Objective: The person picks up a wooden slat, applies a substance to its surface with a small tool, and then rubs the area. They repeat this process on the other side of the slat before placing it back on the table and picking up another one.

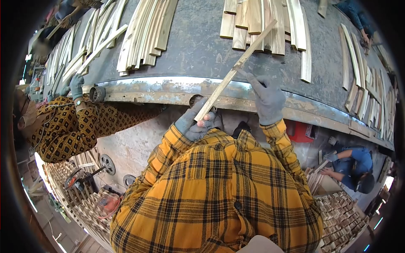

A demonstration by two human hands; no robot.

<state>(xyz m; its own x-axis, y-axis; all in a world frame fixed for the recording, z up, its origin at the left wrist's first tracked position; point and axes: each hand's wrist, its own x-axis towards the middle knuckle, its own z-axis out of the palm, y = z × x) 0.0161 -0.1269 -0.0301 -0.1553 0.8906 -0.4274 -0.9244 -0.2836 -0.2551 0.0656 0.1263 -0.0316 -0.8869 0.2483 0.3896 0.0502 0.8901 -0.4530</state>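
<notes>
My left hand (pixel 192 123), in a grey glove with bare fingertips showing, is closed around the lower end of a narrow wooden strip (pixel 223 83). The strip slants up and away to the right, over the metal edge of the table, and its far end overlaps a group of wooden slats (pixel 276 29). A darker patch marks the strip near its middle. My right hand (pixel 269 100), also gloved in grey, is beside that patch. Its forefinger reaches toward the strip while the other fingers curl in; whatever they may hold is too small to make out.
More slats (pixel 147 36) lie in rows on the dark table (pixel 194 46). To the left, a person in a patterned garment (pixel 67 122) works at the same edge. Lower right, a person in blue (pixel 356 164) handles wood near stacked pieces (pixel 341 215). A red container (pixel 300 131) is under the table.
</notes>
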